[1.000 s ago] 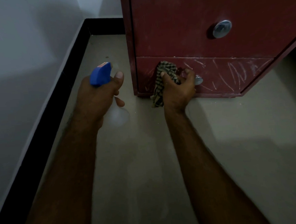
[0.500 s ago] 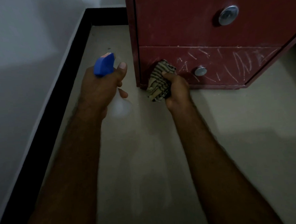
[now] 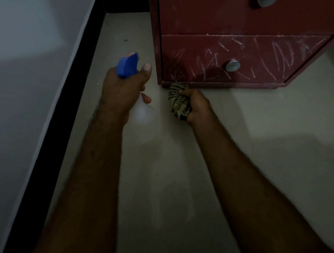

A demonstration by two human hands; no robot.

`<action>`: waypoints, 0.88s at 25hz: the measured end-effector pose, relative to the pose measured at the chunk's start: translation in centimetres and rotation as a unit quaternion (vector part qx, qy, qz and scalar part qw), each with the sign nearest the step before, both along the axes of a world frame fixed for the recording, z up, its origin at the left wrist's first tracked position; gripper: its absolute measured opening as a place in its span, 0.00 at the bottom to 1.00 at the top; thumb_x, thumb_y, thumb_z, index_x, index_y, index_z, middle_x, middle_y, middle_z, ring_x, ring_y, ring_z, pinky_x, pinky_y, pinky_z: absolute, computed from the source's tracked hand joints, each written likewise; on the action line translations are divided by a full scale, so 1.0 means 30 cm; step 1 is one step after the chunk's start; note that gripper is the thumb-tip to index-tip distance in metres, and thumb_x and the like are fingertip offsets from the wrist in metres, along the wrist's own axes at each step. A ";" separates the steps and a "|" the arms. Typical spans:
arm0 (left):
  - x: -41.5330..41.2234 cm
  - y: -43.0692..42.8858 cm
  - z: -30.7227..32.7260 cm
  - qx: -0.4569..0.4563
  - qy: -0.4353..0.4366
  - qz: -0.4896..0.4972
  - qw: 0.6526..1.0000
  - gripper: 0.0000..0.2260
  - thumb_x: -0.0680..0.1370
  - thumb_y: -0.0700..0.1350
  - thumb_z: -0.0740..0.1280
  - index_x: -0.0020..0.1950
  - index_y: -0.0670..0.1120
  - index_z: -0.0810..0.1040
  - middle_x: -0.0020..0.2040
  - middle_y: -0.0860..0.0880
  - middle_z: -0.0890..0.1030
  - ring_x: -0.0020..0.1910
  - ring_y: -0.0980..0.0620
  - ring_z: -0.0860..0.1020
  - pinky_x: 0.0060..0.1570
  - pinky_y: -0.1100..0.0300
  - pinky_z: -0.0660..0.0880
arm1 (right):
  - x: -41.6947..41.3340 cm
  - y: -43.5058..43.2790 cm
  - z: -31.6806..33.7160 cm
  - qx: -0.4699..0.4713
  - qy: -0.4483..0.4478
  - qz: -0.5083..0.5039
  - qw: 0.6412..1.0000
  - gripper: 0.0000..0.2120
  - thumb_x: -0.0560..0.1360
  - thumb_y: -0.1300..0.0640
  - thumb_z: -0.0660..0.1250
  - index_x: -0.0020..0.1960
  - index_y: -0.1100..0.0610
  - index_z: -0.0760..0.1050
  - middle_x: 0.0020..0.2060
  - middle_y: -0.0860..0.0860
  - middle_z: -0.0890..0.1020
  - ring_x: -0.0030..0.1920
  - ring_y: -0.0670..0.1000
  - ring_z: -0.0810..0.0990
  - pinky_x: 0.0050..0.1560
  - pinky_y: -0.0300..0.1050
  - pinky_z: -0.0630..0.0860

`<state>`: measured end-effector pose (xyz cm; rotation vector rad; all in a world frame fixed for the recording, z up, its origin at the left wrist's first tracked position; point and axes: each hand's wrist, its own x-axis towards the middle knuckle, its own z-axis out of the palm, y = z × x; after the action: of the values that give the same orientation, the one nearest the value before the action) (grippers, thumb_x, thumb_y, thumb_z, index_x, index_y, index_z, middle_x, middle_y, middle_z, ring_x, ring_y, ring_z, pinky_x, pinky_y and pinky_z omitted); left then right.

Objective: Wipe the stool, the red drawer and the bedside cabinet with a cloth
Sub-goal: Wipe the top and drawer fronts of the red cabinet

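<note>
The right hand (image 3: 197, 105) has its grip closed around a bunched striped cloth (image 3: 178, 100), whose top edge touches the bottom left corner of the red cabinet (image 3: 205, 18), just under the scratched lower drawer (image 3: 255, 58). The left hand (image 3: 121, 90) grips a spray bottle (image 3: 129, 65) with a blue head, held above the floor (image 3: 259, 131) beside the cabinet.

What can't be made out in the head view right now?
- Spray bottle: only the blue head shows clearly; the left hand covers its neck, and the body below is a pale blur.
- Cloth: bunched in the right hand, so its full extent is hidden; contact with the red drawer is unclear.
- Cabinet top: cut off by the frame's top edge.
- Stool: not in view.
</note>
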<state>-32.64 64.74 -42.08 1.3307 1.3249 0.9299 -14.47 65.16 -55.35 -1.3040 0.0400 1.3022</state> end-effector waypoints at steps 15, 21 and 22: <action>-0.018 0.017 -0.049 -0.005 0.017 0.002 1.000 0.20 0.79 0.55 0.71 0.69 0.52 0.73 0.46 0.44 0.78 0.35 0.47 0.82 0.37 0.58 0.81 | -0.052 0.108 0.015 0.047 -0.058 -0.103 0.992 0.18 0.69 0.73 0.74 0.58 0.66 0.80 0.49 0.61 0.87 0.44 0.61 0.87 0.40 0.56 0.86; -0.012 0.012 -0.031 -0.001 0.010 -0.006 1.000 0.14 0.79 0.54 0.71 0.61 0.53 0.74 0.46 0.44 0.78 0.35 0.46 0.83 0.41 0.53 0.83 | -0.061 0.092 0.003 0.045 -0.036 -0.122 0.991 0.17 0.70 0.73 0.74 0.58 0.69 0.80 0.52 0.64 0.86 0.45 0.62 0.87 0.41 0.53 0.86; -0.012 0.015 -0.028 -0.001 0.016 -0.005 1.000 0.16 0.79 0.55 0.71 0.63 0.53 0.73 0.46 0.45 0.78 0.35 0.46 0.83 0.41 0.54 0.83 | -0.060 0.099 0.006 0.065 -0.037 -0.142 0.987 0.20 0.70 0.73 0.75 0.61 0.67 0.78 0.53 0.63 0.86 0.48 0.63 0.87 0.43 0.56 0.86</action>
<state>-33.01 65.19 -42.93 1.3551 1.3422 0.9036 -16.26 68.15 -55.17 -1.1870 0.0843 0.9972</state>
